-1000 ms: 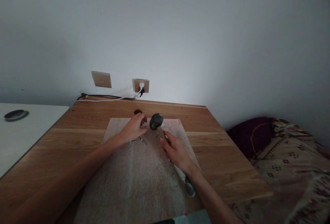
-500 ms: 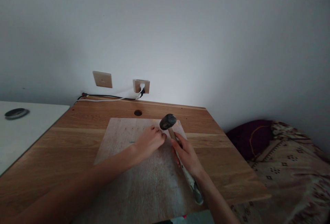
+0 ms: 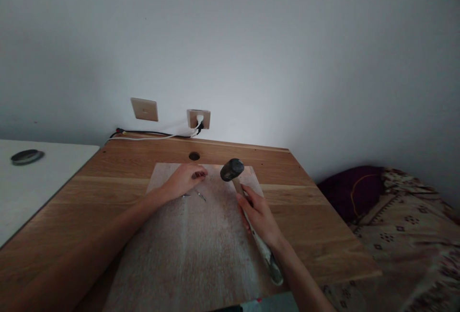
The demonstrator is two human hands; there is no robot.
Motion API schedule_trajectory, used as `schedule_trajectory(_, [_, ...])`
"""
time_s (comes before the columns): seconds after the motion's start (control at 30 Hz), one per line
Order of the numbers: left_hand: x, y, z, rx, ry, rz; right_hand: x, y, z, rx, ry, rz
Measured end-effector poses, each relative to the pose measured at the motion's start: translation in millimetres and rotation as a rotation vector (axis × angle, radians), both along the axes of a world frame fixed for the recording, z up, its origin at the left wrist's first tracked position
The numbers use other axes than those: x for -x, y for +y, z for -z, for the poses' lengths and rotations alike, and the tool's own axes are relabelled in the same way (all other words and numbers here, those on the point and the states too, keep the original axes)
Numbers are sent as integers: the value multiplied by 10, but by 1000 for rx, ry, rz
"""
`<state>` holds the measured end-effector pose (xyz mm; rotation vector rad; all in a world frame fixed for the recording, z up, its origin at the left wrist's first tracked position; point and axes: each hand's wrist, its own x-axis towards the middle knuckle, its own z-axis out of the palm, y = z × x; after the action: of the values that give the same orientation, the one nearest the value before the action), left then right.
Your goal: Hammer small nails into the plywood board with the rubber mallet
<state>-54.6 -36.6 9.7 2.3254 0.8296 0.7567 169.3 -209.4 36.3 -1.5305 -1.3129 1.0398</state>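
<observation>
My right hand (image 3: 259,216) is wrapped round the wooden handle of a mallet (image 3: 232,170). The black head points up and away, over the far right part of a pale wooden board (image 3: 187,254). My left hand (image 3: 185,179) rests low over the board's far left part, its fingers curled in; whatever they may hold is hidden. Just below these fingers lie thin metal pieces like nails (image 3: 201,196), one partly beside the wrist. The left hand covers the row of small dots along the board's far edge.
Under the board is a wooden tabletop (image 3: 302,216) with a round cable hole (image 3: 194,156). Cables run along the wall to a socket (image 3: 199,119). A white surface (image 3: 64,163) with a round dark object (image 3: 27,156) adjoins at left. Patterned bedding (image 3: 402,240) lies at right.
My left hand has moved left and slightly away across the board, uncovering a thin metal piece. The right hand and mallet have stayed almost in place.
</observation>
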Motion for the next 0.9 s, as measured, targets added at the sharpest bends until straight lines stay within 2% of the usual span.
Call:
schedule_trajectory(0.4, [30,21,86,-71,19,-1,151,57,-88,36,-40,-36])
schedule_trajectory(0.63, [30,-19,35,-15,-16,-3,210,129,-3,51,-40,-88])
schedule_trajectory(0.8, [8,-29,84,49,-50,-15,303,213,-25,44,-27,-111])
schedule_trajectory(0.9, [45,-3,55,25,-62,-54,364,263,-46,39,-43,-135])
